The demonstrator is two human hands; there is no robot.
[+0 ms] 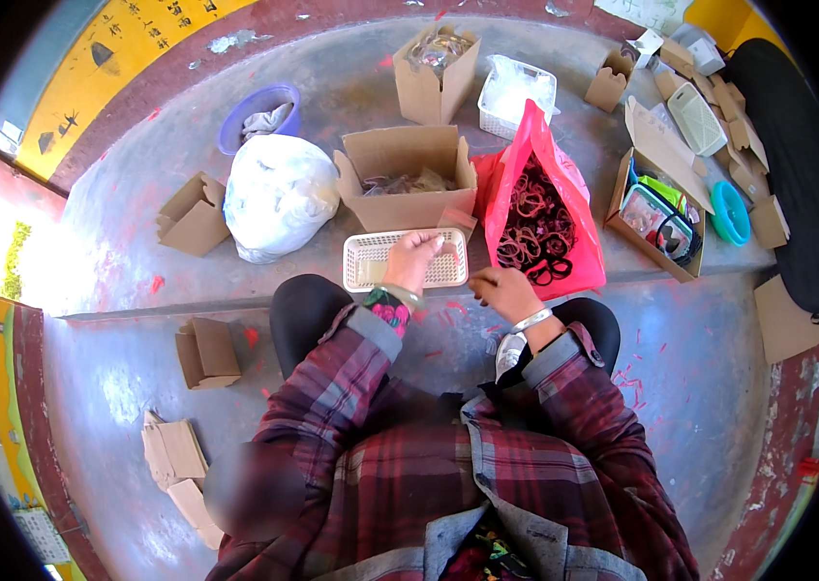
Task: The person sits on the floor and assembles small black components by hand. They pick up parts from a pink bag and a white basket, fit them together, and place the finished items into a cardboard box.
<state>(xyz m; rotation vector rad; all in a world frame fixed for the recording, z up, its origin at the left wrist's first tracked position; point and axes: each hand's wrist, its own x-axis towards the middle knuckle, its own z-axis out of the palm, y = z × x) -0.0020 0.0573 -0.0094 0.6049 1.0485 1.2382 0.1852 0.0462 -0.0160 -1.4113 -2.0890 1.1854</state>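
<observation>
My left hand (412, 259) is over a cream plastic basket (356, 263), its fingers pinched on a small clear plastic bag (458, 222) that reaches up toward the cardboard box behind. Something thin and pale lies in the basket. To the right, my right hand (508, 293) is closed with its fingers curled down, by the near left edge of a pink-red plastic bag (584, 257). What it holds, if anything, is too small to make out. That bag gapes wide, full of dark and pinkish hair ties (537, 218).
Behind the basket an open cardboard box (400, 211) holds clear packets. A stuffed white bag (279, 198) stands left, near a purple basin (235, 126). At right are a carton of odds and ends (634, 247) and a turquoise basin (731, 215). A step edge (177, 312) runs across.
</observation>
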